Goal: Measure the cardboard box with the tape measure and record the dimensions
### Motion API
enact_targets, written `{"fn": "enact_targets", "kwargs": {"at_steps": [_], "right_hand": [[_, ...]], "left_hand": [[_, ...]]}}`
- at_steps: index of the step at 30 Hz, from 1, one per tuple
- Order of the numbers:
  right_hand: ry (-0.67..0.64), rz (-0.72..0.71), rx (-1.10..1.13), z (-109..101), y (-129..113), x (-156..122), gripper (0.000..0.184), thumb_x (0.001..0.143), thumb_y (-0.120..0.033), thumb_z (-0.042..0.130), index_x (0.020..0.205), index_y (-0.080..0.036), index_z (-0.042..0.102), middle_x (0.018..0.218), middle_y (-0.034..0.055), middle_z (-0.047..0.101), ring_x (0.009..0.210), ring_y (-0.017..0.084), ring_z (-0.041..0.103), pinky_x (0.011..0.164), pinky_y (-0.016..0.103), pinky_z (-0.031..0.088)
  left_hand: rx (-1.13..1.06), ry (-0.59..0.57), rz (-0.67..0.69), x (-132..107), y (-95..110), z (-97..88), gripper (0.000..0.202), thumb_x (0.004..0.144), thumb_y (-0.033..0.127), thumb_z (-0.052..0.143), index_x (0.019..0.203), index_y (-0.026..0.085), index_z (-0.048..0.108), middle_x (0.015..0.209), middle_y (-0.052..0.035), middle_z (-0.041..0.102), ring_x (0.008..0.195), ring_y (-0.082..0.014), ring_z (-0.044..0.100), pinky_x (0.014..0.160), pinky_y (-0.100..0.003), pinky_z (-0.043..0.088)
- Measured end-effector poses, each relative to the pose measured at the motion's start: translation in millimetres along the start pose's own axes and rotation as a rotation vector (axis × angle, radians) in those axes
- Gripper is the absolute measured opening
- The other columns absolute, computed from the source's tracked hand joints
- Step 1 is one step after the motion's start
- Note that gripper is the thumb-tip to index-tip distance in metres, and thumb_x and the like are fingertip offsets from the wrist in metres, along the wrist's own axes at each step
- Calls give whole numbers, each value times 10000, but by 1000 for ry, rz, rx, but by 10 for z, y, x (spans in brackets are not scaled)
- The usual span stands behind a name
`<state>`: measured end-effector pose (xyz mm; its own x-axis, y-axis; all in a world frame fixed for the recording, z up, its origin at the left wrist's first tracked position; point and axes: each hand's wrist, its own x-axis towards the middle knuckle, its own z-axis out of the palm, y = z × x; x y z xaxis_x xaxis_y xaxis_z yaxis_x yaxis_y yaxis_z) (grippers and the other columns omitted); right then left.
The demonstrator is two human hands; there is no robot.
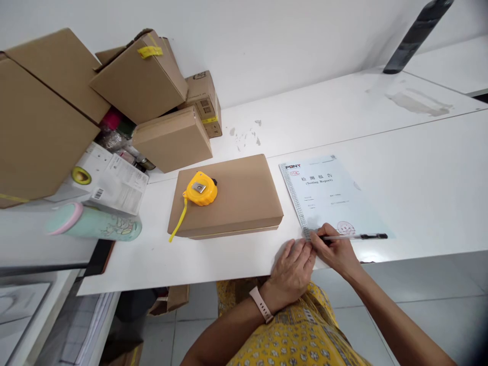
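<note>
A printed test report sheet (330, 195) lies on the white table (419, 173) near its front edge. My right hand (335, 251) holds a black and clear pen (356, 236) lying across the sheet's lower edge. My left hand (293, 269), with a pale watch strap on the wrist, rests beside it, fingers curled at the sheet's lower left corner, touching the paper. To the left sits a flat brown cardboard box (229, 195) with a yellow tape measure (200, 190) on top.
Stacked cardboard boxes (141, 76) fill the back left, with a white printed carton (110, 178) below. A mint bottle with a pink lid (95, 223) lies on a lower side surface. A dark slanted post (417, 33) stands at the far right.
</note>
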<state>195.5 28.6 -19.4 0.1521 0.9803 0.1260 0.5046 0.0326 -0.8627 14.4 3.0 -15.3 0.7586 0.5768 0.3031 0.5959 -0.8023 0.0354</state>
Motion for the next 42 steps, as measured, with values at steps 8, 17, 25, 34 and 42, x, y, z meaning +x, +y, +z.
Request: {"fn": "enact_targets", "kwargs": {"at_steps": [8,17,25,34,42], "right_hand": [[25,-11,-4,-4,-8,11,368,920,-480,599,669,-253,453,559,-43,461,522,134,443,499,272,376],[20,-10,-1,-17,-95,35,427,899,-553,613,646,-253,445,537,-43,443,511,131,429,479,271,371],[71,2,11,-23,-81,11,367,900,-477,621,655,-256,460,521,-45,442,483,127,408,459,270,350],[56,-9,-22,-18,-91,37,391,877,-495,634,631,-254,447,509,-49,431,483,129,408,465,276,348],[89,-28,-25,-17,-110,30,381,894,-496,620,639,-258,467,511,-42,453,482,135,417,470,279,358]], "left_hand": [[-4,0,0,0,-4,4,461,1046,238,399,1447,42,515,1495,-139,559,1407,-267,462,1236,-437,278],[-1,-1,0,-1,-10,12,462,1051,243,389,1451,49,514,1494,-134,561,1412,-264,457,1241,-436,267],[8,-17,3,3,-4,-13,472,1052,262,396,1461,51,502,1507,-131,549,1410,-259,455,1238,-429,276],[10,-27,-2,3,-3,-10,471,1052,271,403,1461,59,500,1509,-131,545,1413,-252,450,1238,-423,278],[9,-37,-3,-4,-5,-2,471,1057,267,380,1464,61,498,1523,-133,531,1419,-255,447,1242,-427,268]]}}
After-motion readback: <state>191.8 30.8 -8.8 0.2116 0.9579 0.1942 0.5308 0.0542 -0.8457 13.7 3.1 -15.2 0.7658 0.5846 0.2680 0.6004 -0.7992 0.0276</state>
